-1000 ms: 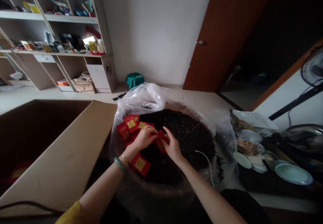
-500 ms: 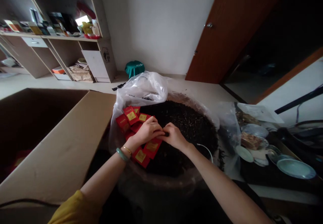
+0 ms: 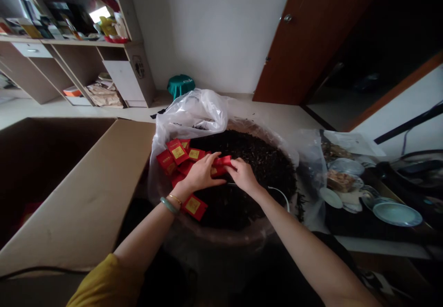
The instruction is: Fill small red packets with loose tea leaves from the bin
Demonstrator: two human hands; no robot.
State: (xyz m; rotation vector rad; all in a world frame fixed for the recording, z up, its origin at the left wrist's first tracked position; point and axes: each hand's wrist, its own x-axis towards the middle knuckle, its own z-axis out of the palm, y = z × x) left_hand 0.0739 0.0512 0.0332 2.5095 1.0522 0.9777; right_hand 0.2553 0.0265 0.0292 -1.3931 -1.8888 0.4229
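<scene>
Red packet (image 3: 224, 160) is between the hands, over the dark leaves (image 3: 263, 159) in the clear bag (image 3: 204, 108). The right hand (image 3: 244, 177) pinches its right end; the left hand (image 3: 200, 174), thumb and fingers spread, is at its left side, contact hard to tell. Other packets (image 3: 178, 152) lie left of the leaves, near the carton (image 3: 79, 191).

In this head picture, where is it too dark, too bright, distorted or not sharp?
Head view: the doorway is nearly black; a white patch on the shelf looks overexposed; the plastic bag catches glare; the door leans, perhaps from lens distortion; print on the red packets is too soft to read.
</scene>
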